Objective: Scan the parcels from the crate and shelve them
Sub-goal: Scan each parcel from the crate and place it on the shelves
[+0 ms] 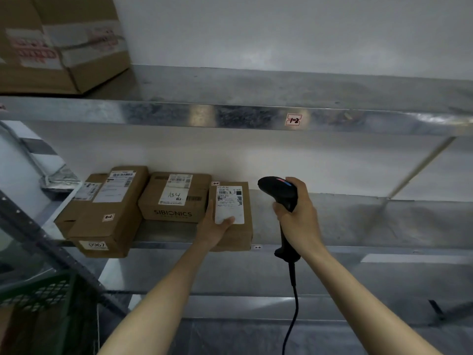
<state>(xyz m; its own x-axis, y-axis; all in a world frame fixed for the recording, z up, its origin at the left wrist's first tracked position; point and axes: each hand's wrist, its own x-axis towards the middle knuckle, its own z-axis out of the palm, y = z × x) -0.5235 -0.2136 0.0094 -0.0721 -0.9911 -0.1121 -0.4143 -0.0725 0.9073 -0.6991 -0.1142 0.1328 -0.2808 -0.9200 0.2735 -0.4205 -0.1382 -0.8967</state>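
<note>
Head view: left hand (215, 228) grips a small parcel (243, 234), thumb curled onto its white label. The parcel rests on the metal shelf (358, 221) just right of the SIBIONICS box (174, 201), apparently touching it. Right hand (299, 216), farther right of that box, has its fingers wrapped round a corded black scanner (276, 188). Below-left of the box, dimly lit: a green crate (43, 293).

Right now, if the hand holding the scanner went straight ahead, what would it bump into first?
Probably the white back wall. The right hand, gripping the scanner, points into the shelf just right of the parcel, and no box shows in that line. Depth is hard to judge.
</note>
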